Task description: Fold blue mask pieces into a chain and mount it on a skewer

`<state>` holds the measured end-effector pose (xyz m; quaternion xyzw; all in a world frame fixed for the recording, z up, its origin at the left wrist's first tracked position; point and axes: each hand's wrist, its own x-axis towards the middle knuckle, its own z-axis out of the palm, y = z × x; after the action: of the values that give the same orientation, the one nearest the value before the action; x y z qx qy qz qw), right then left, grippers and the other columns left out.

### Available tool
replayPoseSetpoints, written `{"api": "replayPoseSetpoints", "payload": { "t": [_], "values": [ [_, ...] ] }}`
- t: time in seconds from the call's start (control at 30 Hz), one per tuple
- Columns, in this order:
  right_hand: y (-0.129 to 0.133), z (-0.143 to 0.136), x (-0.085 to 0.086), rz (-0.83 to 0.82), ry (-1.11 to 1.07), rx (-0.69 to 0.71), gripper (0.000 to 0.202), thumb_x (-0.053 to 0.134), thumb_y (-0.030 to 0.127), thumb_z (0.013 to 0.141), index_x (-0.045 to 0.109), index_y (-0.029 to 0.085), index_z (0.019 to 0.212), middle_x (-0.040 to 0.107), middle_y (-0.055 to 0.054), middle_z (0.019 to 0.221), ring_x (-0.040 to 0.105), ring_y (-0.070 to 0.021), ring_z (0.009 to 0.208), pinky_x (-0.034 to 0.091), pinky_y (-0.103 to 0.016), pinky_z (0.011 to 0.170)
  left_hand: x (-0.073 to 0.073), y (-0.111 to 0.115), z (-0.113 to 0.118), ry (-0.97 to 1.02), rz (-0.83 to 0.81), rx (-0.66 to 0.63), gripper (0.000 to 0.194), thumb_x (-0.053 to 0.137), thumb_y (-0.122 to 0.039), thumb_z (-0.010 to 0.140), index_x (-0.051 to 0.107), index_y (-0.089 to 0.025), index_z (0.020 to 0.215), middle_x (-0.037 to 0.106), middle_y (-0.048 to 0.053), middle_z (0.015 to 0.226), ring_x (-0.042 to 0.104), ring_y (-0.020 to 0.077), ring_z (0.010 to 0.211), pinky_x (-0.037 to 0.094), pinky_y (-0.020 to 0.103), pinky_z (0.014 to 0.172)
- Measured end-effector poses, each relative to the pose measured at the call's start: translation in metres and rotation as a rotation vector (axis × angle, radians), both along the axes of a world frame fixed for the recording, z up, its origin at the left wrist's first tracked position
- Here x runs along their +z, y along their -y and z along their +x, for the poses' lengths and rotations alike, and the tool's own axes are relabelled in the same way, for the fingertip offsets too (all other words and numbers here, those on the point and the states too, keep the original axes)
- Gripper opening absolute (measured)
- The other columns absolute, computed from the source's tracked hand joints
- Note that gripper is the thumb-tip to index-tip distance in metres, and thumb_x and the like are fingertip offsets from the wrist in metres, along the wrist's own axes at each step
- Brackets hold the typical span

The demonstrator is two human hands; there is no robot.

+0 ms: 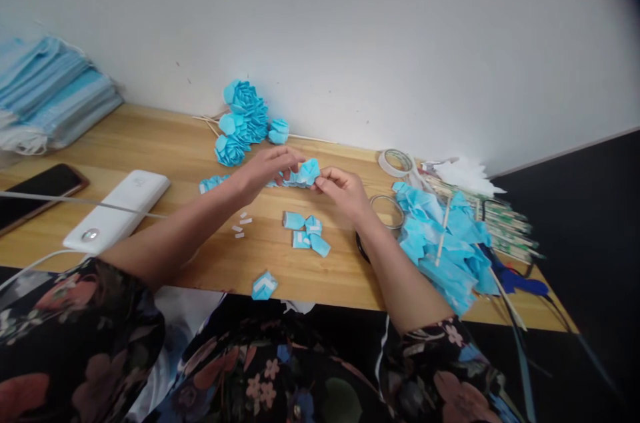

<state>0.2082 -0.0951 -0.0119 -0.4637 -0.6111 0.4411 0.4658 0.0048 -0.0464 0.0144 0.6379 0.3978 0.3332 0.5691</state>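
A light-blue petal piece (309,171), cut from soft sheet material, is up between my two hands. The thumb and forefinger of my right hand (344,191) pinch its right edge. From the other side my left hand (267,171) has its bent fingers closed at the petal's upper left; its thumb is hidden. Below and behind the fingers lies a row of similar blue pieces, partly covered. Nearer me is a cluster of folded blue petals (300,238) with white strips on them. One more petal (265,285) rests at the table's front edge.
Finished blue flowers (245,123) on sticks lie at the back. Left are stacked masks (55,93), a phone (40,193) and a white power bank (117,210). Right are a tape roll (395,162), blue scraps (437,236), wrapped sticks (510,230) and a blue-handled tool (523,283).
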Motion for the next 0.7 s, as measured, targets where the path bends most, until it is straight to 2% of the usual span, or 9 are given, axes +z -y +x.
{"api": "replayPoseSetpoints", "payload": {
  "t": [0.1, 0.23, 0.4, 0.53, 0.7],
  "values": [
    [-0.001, 0.0, -0.002, 0.003, 0.006, 0.004, 0.021, 0.068, 0.041, 0.081, 0.071, 0.02, 0.075, 0.07, 0.0, 0.074, 0.058, -0.0131, 0.069, 0.045, -0.027, 0.069, -0.003, -0.008, 0.006, -0.005, 0.008, -0.046, 0.028, 0.069, -0.044, 0.076, 0.065, -0.016, 0.077, 0.058, 0.0, 0.067, 0.052, 0.0114, 0.064, 0.04, 0.024, 0.058],
    [-0.003, 0.003, -0.005, 0.0, 0.023, 0.006, 0.025, 0.067, 0.043, 0.084, 0.073, 0.02, 0.077, 0.073, -0.001, 0.078, 0.062, -0.0136, 0.072, 0.049, -0.027, 0.073, -0.005, -0.014, 0.011, 0.027, 0.025, 0.0, 0.022, 0.07, -0.037, 0.071, 0.062, -0.016, 0.068, 0.055, -0.002, 0.059, 0.048, 0.01, 0.058, 0.039, 0.025, 0.058],
    [-0.007, 0.01, -0.004, -0.023, -0.084, -0.096, 0.033, 0.068, 0.049, 0.083, 0.078, 0.023, 0.102, 0.077, -0.003, 0.092, 0.068, -0.016, 0.082, 0.055, -0.029, 0.076, -0.006, -0.013, 0.013, 0.074, 0.002, 0.012, 0.022, 0.069, -0.037, 0.069, 0.062, -0.017, 0.068, 0.055, -0.003, 0.058, 0.048, 0.0101, 0.057, 0.04, 0.025, 0.06],
    [-0.005, 0.01, 0.001, -0.02, -0.045, -0.088, 0.027, 0.068, 0.046, 0.083, 0.077, 0.022, 0.09, 0.073, -0.001, 0.083, 0.065, -0.0147, 0.077, 0.054, -0.028, 0.075, -0.008, -0.005, 0.016, 0.027, -0.049, -0.046, 0.023, 0.07, -0.038, 0.067, 0.062, -0.016, 0.068, 0.057, -0.002, 0.06, 0.047, 0.0099, 0.058, 0.038, 0.025, 0.06],
    [-0.001, 0.008, 0.006, -0.001, 0.038, -0.082, 0.023, 0.068, 0.043, 0.082, 0.072, 0.02, 0.078, 0.067, 0.001, 0.073, 0.058, -0.0139, 0.072, 0.048, -0.027, 0.071, -0.011, 0.001, 0.02, -0.011, -0.012, -0.074, 0.02, 0.068, -0.035, 0.07, 0.064, -0.016, 0.07, 0.06, -0.001, 0.064, 0.05, 0.0104, 0.061, 0.038, 0.024, 0.061]
  ]
}}
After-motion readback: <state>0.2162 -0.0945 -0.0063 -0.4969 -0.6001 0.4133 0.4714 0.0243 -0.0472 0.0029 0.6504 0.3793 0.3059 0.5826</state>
